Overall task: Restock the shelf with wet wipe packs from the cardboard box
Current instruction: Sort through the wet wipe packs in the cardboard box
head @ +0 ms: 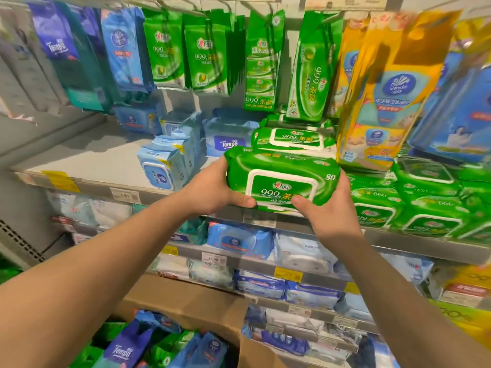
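Note:
I hold a green wet wipe pack (283, 176) with a white lid frame at the front edge of the shelf (87, 155). My left hand (212, 192) grips its left end and my right hand (328, 211) grips its lower right corner. Behind it lies another green pack (295, 138), and more green packs (425, 205) are stacked to the right. The cardboard box (191, 298) stands open below, with blue, purple and green packs (127, 349) inside.
Blue packs (164, 166) and a Tempo pack (228, 142) stand left of the green ones; further left the shelf is bare. Green and blue pouches (186, 54) hang above, yellow Vinda packs (382, 88) at right. Lower shelves (265, 264) hold blue and white packs.

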